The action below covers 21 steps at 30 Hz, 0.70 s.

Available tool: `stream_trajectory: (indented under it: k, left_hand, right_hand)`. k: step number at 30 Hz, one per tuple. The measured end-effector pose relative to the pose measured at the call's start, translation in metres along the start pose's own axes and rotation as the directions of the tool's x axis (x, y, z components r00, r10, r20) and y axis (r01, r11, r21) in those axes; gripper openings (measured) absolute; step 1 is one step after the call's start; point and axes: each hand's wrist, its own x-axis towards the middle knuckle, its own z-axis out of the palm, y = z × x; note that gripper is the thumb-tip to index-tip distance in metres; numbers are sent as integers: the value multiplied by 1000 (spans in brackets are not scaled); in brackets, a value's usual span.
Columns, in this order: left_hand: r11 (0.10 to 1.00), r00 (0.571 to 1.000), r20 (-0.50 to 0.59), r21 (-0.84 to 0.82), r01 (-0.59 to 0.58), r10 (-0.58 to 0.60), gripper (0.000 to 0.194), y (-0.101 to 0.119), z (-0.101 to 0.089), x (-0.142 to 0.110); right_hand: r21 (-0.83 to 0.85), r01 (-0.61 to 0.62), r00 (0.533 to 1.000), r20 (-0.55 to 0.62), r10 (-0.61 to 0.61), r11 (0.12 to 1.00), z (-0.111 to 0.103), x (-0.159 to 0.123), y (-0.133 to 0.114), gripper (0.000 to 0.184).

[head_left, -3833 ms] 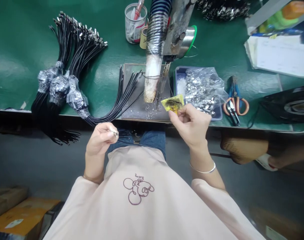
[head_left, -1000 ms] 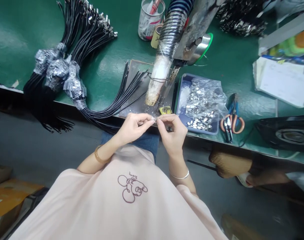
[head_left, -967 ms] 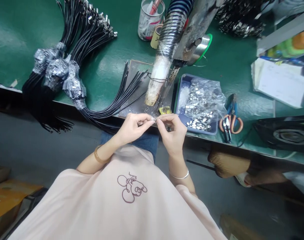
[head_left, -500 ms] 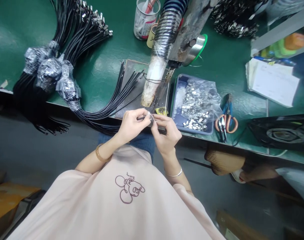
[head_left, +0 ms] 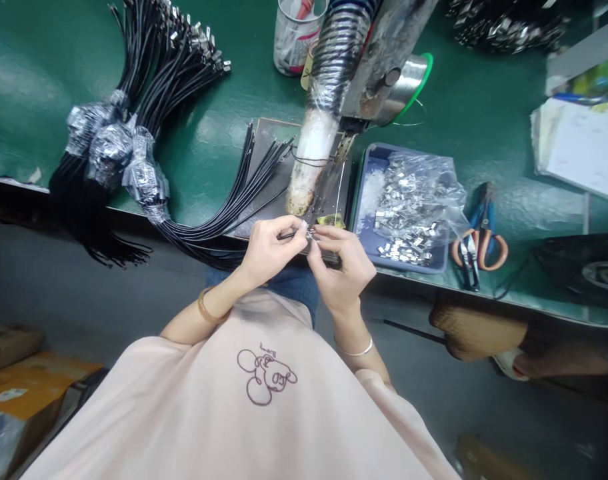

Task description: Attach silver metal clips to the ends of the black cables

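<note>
My left hand (head_left: 270,250) pinches a black cable (head_left: 287,235) close to its end, at the front edge of the bench. Against it, my right hand (head_left: 345,268) has thumb and fingers closed on a tiny metal connector (head_left: 311,234), which meets the cable's end; the fingertips partly cover both. To the left lies a bundle of black cables (head_left: 204,233), their free ends fanned over a dark board (head_left: 269,133). Just beyond my hands is the white-wrapped mouth of a hose (head_left: 311,143), beside a thin metal holder (head_left: 334,163).
A blue tray (head_left: 419,268) with small metal connectors (head_left: 407,250) in a plastic bag stands at right, beside orange-handled pliers (head_left: 484,247). Behind are a solder wire spool (head_left: 409,87) and a clear cup (head_left: 294,40). Wrapped cable bundles (head_left: 109,150) lie left; papers (head_left: 584,147) right.
The view has swung slightly, so the bench things appear farther right. Both hands stay together at the cable's end, with only slight finger movement.
</note>
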Motion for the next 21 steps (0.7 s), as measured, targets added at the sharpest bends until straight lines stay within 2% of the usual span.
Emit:
stream_trajectory:
  k: [6,10,13,15,17,19,21]
  left_hand:
    - [997,997,26,-22,68,-67,20,-5,-3,0]
    - [996,995,62,-47,80,-77,20,-3,-4,-3]
    - [989,985,144,-91,114,-100,18,0,-7,-6]
    - [969,956,244,-141,201,-163,14,1,-11,-7]
    - [933,904,364,-190,306,-222,12,1,-17,-9]
    - [905,861,452,-223,362,-233,13,2,-23,-10]
    - [897,841,497,-239,372,-216,15,1,-27,-12]
  right_hand:
    - [6,84,996,33,-84,996,0,-4,1,18]
    - [36,40,998,40,-41,999,-2,-4,4,16]
    - [41,-1,996,92,-3,999,-6,-2,4,13]
    - [55,-49,991,125,42,997,-9,-1,2,11]
    - [92,-150,980,148,135,984,-12,1,1,10]
    - [150,-275,945,222,239,950,-15,5,-1,12]
    - [203,-361,898,340,280,910,-19,9,-2,13]
